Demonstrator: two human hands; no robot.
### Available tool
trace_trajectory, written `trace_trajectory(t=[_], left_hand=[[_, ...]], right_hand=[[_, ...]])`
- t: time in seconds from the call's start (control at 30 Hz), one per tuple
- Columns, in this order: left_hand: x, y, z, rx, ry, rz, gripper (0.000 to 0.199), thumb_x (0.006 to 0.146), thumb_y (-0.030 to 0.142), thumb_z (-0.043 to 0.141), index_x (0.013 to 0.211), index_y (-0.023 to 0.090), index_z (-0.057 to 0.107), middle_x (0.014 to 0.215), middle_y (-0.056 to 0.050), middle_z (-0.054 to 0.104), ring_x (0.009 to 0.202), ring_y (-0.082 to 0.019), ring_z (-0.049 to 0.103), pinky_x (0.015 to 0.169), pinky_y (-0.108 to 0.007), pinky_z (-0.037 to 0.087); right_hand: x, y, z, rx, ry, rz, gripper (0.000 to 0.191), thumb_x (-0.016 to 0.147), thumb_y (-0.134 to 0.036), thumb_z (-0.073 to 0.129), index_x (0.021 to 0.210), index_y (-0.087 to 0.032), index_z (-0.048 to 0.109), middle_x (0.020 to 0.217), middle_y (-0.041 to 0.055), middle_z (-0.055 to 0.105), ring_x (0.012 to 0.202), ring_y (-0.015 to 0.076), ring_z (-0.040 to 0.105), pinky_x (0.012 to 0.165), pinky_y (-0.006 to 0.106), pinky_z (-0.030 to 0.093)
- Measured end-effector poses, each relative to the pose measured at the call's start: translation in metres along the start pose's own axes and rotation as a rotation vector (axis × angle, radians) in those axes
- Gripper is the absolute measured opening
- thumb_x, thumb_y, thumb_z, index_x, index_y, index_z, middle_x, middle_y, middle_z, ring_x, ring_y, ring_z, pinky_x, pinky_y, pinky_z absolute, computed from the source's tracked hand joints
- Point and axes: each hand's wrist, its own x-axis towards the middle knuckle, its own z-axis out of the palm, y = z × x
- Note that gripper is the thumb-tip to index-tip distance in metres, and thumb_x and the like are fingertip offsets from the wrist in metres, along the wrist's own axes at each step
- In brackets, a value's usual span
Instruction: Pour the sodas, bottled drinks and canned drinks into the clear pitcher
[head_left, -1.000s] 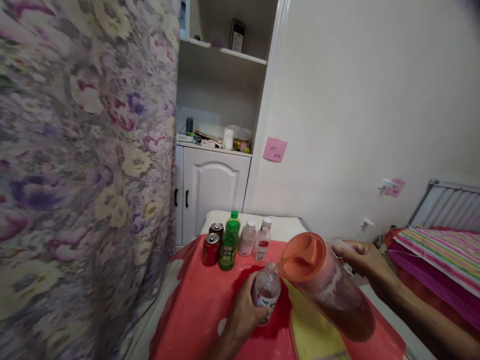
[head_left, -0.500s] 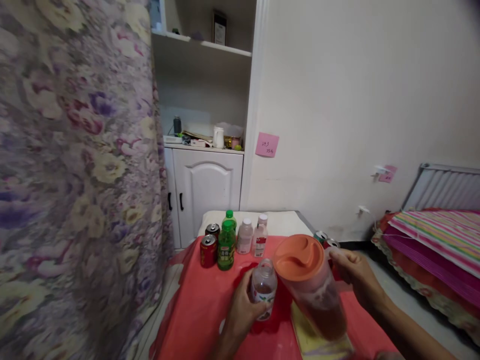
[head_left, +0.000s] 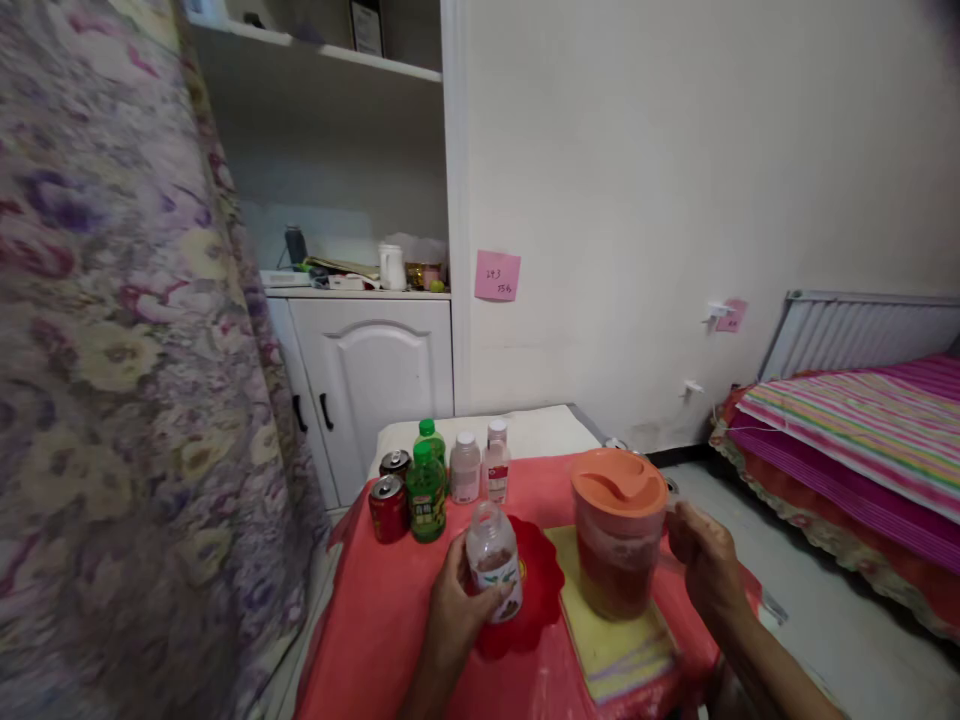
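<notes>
My left hand (head_left: 457, 610) is closed around a clear uncapped bottle (head_left: 495, 565) with a white label, tilted slightly over a red scalloped tray (head_left: 541, 590). Some brownish liquid shows inside the bottle. On the right, my right hand (head_left: 705, 550) grips the handle of a clear pitcher (head_left: 616, 560) with an orange lid and reddish-brown liquid in it. The pitcher is nearly upright above a folded yellow cloth (head_left: 600, 660); whether its base touches the cloth I cannot tell.
Behind my left hand stand two cans, the nearer one a red can (head_left: 389, 510), two green-capped bottles with a green bottle (head_left: 427, 495) in front, and two white-capped bottles (head_left: 465, 470). A red cloth (head_left: 375, 640) covers the table. A bed (head_left: 847, 440) lies to the right.
The pitcher has gone from tilted toward the bottle to nearly upright, away from the bottle's mouth. The bottle leans a little now. My view has turned to the right.
</notes>
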Motion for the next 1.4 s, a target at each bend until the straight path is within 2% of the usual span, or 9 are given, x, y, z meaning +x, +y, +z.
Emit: trace_trajectory(t=[0.17, 0.37, 0.67, 0.8, 0.97, 1.07, 1.17, 1.23, 1.4], left_hand=[[-0.003, 0.002, 0.002, 0.035, 0.037, -0.027, 0.077, 0.047, 0.016, 0.078, 0.120, 0.016, 0.056, 0.117, -0.015, 0.073, 0.108, -0.036, 0.068, 0.092, -0.042, 0.055], [-0.001, -0.004, -0.005, 0.034, 0.027, -0.032, 0.081, 0.046, 0.020, 0.081, 0.122, 0.015, 0.053, 0.121, -0.017, 0.071, 0.116, -0.038, 0.065, 0.096, -0.045, 0.053], [0.001, -0.019, 0.000, 0.028, 0.001, -0.004, 0.080, 0.052, 0.020, 0.081, 0.127, 0.018, 0.052, 0.127, -0.016, 0.069, 0.117, -0.036, 0.064, 0.098, -0.046, 0.052], [0.001, -0.014, 0.002, 0.038, 0.000, -0.026, 0.083, 0.051, 0.021, 0.082, 0.128, 0.017, 0.051, 0.129, -0.016, 0.068, 0.119, -0.036, 0.064, 0.098, -0.044, 0.052], [-0.001, -0.008, 0.004, 0.065, -0.020, -0.037, 0.082, 0.050, 0.021, 0.083, 0.125, 0.016, 0.053, 0.123, -0.016, 0.071, 0.113, -0.036, 0.067, 0.092, -0.042, 0.056], [-0.003, -0.009, 0.004, 0.076, -0.039, -0.013, 0.079, 0.052, 0.019, 0.080, 0.126, 0.016, 0.052, 0.124, -0.016, 0.071, 0.114, -0.035, 0.067, 0.094, -0.042, 0.055], [-0.004, -0.007, 0.004, 0.070, -0.042, -0.008, 0.076, 0.053, 0.018, 0.079, 0.124, 0.017, 0.053, 0.123, -0.015, 0.071, 0.112, -0.034, 0.067, 0.095, -0.042, 0.054], [-0.005, -0.004, 0.005, 0.074, -0.029, -0.005, 0.075, 0.052, 0.018, 0.079, 0.122, 0.017, 0.054, 0.121, -0.015, 0.072, 0.110, -0.033, 0.068, 0.095, -0.042, 0.054], [-0.008, 0.000, 0.005, 0.098, -0.028, 0.013, 0.075, 0.051, 0.019, 0.079, 0.123, 0.017, 0.056, 0.120, -0.013, 0.073, 0.110, -0.032, 0.068, 0.096, -0.040, 0.053]], right_hand=[[-0.001, 0.017, 0.006, 0.040, 0.064, -0.036, 0.051, 0.084, -0.056, 0.063, 0.054, -0.024, 0.036, 0.051, -0.0088, 0.029, 0.049, 0.0103, 0.026, 0.048, 0.027, 0.023], [-0.004, 0.025, 0.015, 0.056, 0.045, -0.044, 0.048, 0.084, -0.053, 0.063, 0.056, -0.023, 0.038, 0.052, -0.0086, 0.030, 0.051, 0.0108, 0.027, 0.049, 0.027, 0.023], [-0.002, 0.038, 0.010, 0.017, 0.040, -0.056, 0.047, 0.083, -0.056, 0.062, 0.057, -0.023, 0.040, 0.053, -0.0083, 0.030, 0.052, 0.0110, 0.025, 0.049, 0.027, 0.022], [-0.001, 0.044, 0.005, -0.005, 0.023, -0.054, 0.047, 0.085, -0.058, 0.057, 0.057, -0.023, 0.040, 0.053, -0.0078, 0.031, 0.052, 0.0117, 0.028, 0.050, 0.027, 0.024], [-0.002, 0.049, -0.005, -0.054, -0.002, -0.023, 0.044, 0.086, -0.059, 0.058, 0.064, -0.022, 0.049, 0.057, -0.0065, 0.039, 0.054, 0.0120, 0.032, 0.050, 0.026, 0.028], [-0.004, 0.048, -0.012, -0.085, -0.012, 0.003, 0.038, 0.084, -0.057, 0.064, 0.076, -0.020, 0.061, 0.065, -0.0034, 0.052, 0.059, 0.0141, 0.045, 0.055, 0.026, 0.037], [-0.012, 0.047, -0.020, -0.104, -0.044, 0.022, 0.041, 0.079, -0.054, 0.071, 0.102, -0.020, 0.068, 0.092, 0.0041, 0.069, 0.084, 0.0219, 0.062, 0.074, 0.032, 0.049], [-0.024, 0.047, -0.029, -0.147, -0.021, 0.021, 0.049, 0.075, -0.054, 0.073, 0.110, -0.021, 0.066, 0.108, 0.0076, 0.070, 0.100, 0.0278, 0.064, 0.086, 0.037, 0.051], [-0.073, 0.046, -0.052, -0.305, 0.152, -0.063, 0.043, 0.075, -0.053, 0.073, 0.102, -0.020, 0.067, 0.103, 0.0092, 0.072, 0.096, 0.0293, 0.067, 0.081, 0.038, 0.056]])
